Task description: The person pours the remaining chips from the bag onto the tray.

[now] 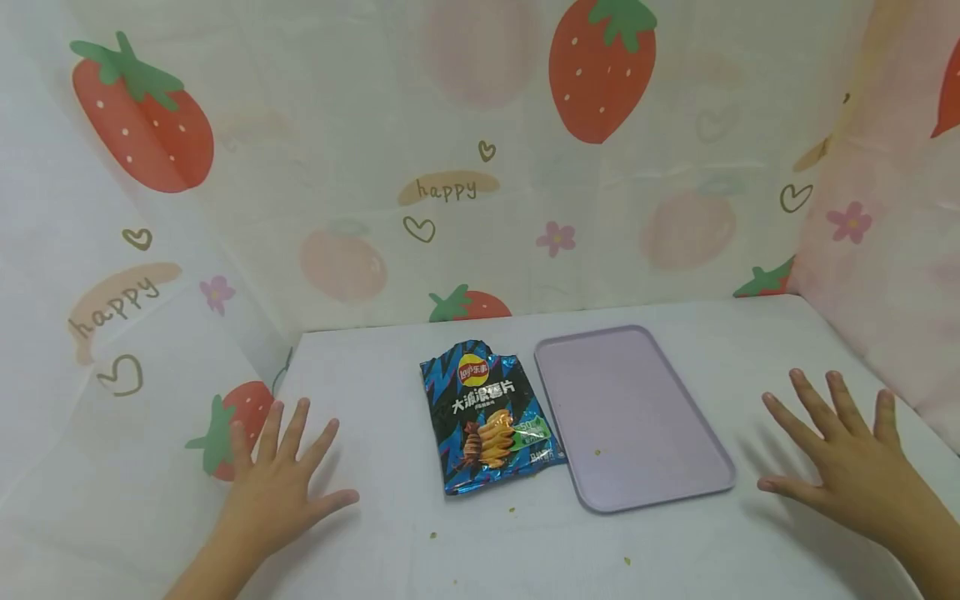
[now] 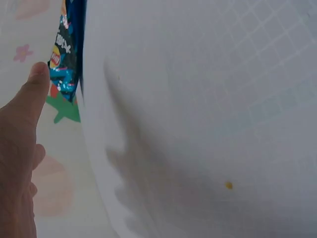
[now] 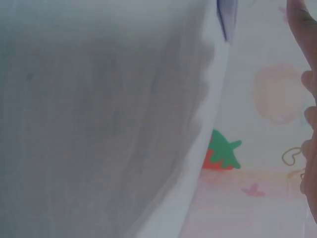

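Observation:
A blue and black chip bag point(image 1: 491, 425) with a torn, crumpled top lies on the white table. Against its right side is a pale purple tray point(image 1: 637, 417), which holds only a small crumb. My left hand point(image 1: 277, 492), fingers spread and holding nothing, is over the table to the left of the bag. In the left wrist view, the thumb of the left hand point(image 2: 20, 129) overlaps the edge of the chip bag point(image 2: 67, 54). To the right of the tray, my right hand point(image 1: 855, 467) is spread too, with nothing in it. The tray's corner point(image 3: 227, 20) shows in the right wrist view.
Several yellowish crumbs point(image 1: 627, 561) are scattered on the white tabletop point(image 1: 375, 550) in front of the bag and tray. A strawberry-printed curtain point(image 1: 360, 167) stands behind the table and along both sides.

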`<move>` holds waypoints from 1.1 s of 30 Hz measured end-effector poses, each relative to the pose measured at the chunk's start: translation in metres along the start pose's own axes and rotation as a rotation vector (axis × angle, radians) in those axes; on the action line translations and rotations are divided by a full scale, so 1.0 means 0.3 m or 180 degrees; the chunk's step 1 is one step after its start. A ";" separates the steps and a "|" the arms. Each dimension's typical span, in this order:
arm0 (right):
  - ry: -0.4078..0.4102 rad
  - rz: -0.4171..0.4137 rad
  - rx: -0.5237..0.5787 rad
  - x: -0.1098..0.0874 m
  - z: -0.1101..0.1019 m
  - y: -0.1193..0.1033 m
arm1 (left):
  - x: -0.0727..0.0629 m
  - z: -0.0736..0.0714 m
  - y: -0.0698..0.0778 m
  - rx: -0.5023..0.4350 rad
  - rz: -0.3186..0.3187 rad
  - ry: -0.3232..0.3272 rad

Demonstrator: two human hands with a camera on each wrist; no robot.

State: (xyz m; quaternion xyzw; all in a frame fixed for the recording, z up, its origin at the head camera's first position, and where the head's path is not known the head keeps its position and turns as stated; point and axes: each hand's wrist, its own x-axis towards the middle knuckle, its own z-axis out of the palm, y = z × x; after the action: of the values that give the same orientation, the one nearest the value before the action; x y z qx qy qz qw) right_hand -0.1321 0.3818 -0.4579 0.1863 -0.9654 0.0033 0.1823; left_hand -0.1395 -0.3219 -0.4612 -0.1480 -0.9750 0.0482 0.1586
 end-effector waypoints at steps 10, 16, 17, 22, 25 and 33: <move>-0.0036 0.0050 0.0084 0.006 0.000 -0.015 | -0.001 0.008 0.010 -0.0005 -0.0020 -0.0011; -0.0048 0.0045 0.0129 0.021 -0.001 -0.025 | -0.001 0.023 0.017 0.0058 0.0000 -0.0079; -0.0051 0.0046 0.0139 0.022 0.000 -0.025 | 0.001 0.023 0.020 0.0065 0.0009 -0.0068; -0.0037 0.0033 0.0197 0.031 0.006 -0.034 | 0.009 0.016 0.036 0.0046 0.0022 -0.0053; -0.0030 0.0023 0.0235 0.038 0.010 -0.041 | 0.011 0.016 0.044 0.0047 0.0000 -0.0080; -0.0047 0.0020 0.0294 0.053 0.022 -0.051 | 0.016 0.034 0.051 0.0023 0.0026 -0.0045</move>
State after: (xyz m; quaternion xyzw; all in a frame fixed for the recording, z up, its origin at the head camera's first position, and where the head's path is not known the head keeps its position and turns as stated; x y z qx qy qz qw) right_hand -0.1426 0.3614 -0.4595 0.1915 -0.9661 0.0470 0.1663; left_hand -0.1429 -0.3064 -0.4717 -0.1511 -0.9753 0.0535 0.1520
